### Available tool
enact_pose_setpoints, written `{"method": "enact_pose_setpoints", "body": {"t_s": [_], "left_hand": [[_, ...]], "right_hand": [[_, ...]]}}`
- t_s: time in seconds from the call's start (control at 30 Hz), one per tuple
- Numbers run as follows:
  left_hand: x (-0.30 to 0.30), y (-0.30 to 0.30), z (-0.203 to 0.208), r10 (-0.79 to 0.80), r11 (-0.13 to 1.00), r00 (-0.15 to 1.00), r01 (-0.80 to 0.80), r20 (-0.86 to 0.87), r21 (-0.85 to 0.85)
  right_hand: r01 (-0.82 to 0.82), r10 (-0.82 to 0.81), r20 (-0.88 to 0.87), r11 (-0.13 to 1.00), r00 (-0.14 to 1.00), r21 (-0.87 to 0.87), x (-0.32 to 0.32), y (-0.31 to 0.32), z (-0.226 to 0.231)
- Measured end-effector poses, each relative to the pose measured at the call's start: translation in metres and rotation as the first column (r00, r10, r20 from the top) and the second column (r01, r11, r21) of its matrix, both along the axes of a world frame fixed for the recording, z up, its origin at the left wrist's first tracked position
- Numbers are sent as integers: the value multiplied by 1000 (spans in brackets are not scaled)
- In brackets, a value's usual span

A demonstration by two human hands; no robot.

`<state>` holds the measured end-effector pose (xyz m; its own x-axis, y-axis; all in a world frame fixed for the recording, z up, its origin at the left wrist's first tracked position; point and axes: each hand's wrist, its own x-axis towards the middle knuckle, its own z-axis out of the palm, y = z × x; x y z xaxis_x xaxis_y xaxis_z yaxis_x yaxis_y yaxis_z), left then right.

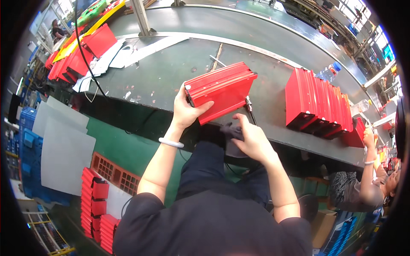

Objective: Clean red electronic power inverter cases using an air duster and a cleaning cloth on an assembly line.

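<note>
My left hand (186,112) grips the left end of a red ribbed metal housing (222,91), with the thumb lying on its near face. The housing is tilted above the near edge of the workbench. My right hand (255,141) is just below its right end, apart from it, with the index finger raised. A dark bunched thing that looks like a rag (232,131) is in its curled fingers, partly hidden. Close to the housing's right corner hangs a black cable with a metal connector (249,103).
Several red housings (314,102) stand in a row on the bench (158,81) at right, with a plastic bottle (329,71) behind. More red housings (94,205) are stacked at lower left. A co-worker's hand (369,137) touches a red piece at far right.
</note>
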<state>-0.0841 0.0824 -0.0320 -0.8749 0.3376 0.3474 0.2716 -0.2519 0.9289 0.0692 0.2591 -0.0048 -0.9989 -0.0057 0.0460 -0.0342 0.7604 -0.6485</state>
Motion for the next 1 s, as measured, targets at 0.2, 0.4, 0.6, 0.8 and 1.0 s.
{"method": "enact_pose_setpoints", "body": {"t_s": [0.2, 0.4, 0.6, 0.8, 1.0], "left_hand": [[-10, -11, -10, 16, 972, 968, -74, 250, 224], [1, -15, 5, -143, 884, 880, -93, 454, 457], [29, -12, 18, -171, 892, 834, -95, 525, 442], [41, 4, 2, -175, 905, 836, -72, 520, 420], [42, 1, 9, -333, 895, 913, 227, 235, 385]], "right_hand": [[39, 59, 75, 473, 995, -880, 25, 9, 0], [269, -263, 147, 522, 954, -809, 27, 19, -22], [89, -531, -303, 591, 791, -802, -13, 30, 36], [123, 93, -745, 965, 660, 230, -52, -25, 18], [88, 96, -556, 952, 826, 294, -36, -30, 19]]}}
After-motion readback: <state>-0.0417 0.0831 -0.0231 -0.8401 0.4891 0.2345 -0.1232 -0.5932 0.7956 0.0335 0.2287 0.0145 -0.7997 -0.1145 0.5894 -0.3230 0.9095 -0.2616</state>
